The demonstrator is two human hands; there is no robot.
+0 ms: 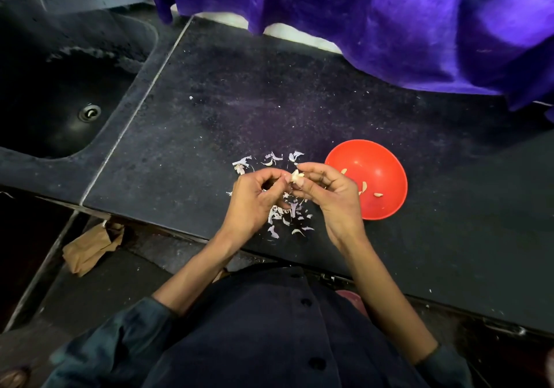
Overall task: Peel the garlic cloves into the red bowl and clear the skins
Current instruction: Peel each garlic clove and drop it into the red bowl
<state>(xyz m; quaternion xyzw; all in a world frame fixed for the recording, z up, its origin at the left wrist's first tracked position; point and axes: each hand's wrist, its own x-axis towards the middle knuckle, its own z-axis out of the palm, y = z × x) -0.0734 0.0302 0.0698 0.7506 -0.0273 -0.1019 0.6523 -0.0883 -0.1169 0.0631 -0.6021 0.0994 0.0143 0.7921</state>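
Both hands work one clove [296,176] above the counter [186,160]: my left hand [254,198] pinches at its skin, my right hand [326,191] grips it. Skins [287,213] lie scattered beneath and beyond them. Just right sits the bowl [386,160], a few peeled cloves inside. I judge peeling is midway; next, strip the skin and drop the clove in the bowl.

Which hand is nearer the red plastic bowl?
Right. The right hand overlaps the near-left rim of the red plastic bowl; the left hand sits farther left, above the papery garlic skins.
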